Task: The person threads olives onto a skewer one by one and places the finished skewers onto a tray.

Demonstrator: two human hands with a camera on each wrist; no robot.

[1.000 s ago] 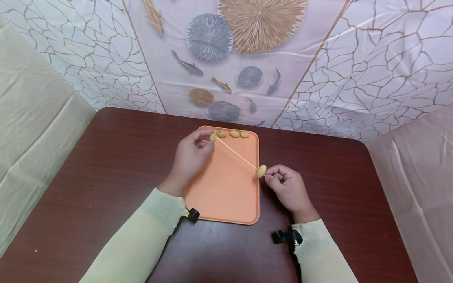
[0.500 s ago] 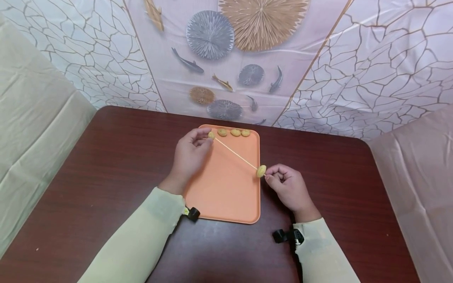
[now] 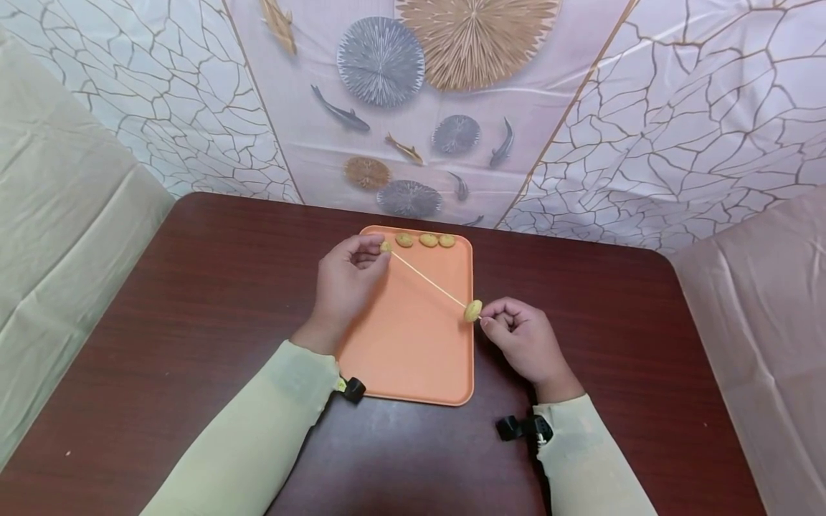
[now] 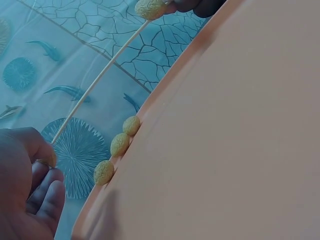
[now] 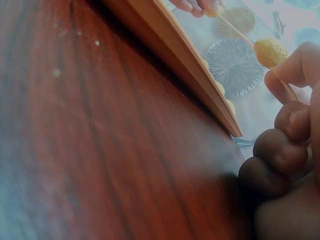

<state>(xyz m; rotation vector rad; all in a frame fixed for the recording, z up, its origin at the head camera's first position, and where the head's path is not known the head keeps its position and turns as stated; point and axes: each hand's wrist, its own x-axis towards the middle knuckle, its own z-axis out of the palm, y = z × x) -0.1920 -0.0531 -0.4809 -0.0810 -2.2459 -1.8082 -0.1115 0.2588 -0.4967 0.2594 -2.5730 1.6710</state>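
Two pale sleeves (image 3: 239, 437) come in closest to me, each with a small black gadget (image 3: 353, 390) at the wrist. Past them I see the right hand (image 3: 525, 340), just beside the orange tray (image 3: 406, 351) and above the dark red desk (image 3: 594, 287). Its fingers are bent, and finger and thumb pinch a thin stick (image 3: 429, 278) near one end. One bumpy yellow lump (image 3: 473, 311) sits on the stick, right by those fingertips. The stick slants over the tray to the left hand (image 3: 345, 283), where thumb and finger pinch a second lump (image 3: 385, 246) at the other end. I can't tell if the tip has poked into it.

I think my step here is putting the second lump on the stick. The next move, I'd say, needs a gentle push, with lump and stick lined up and the left fingertips clear of the point.

Farther back, three more lumps (image 3: 429, 240) lie along the tray's far edge, two of them close together. Behind the desk hangs a patterned sheet (image 3: 457, 135).
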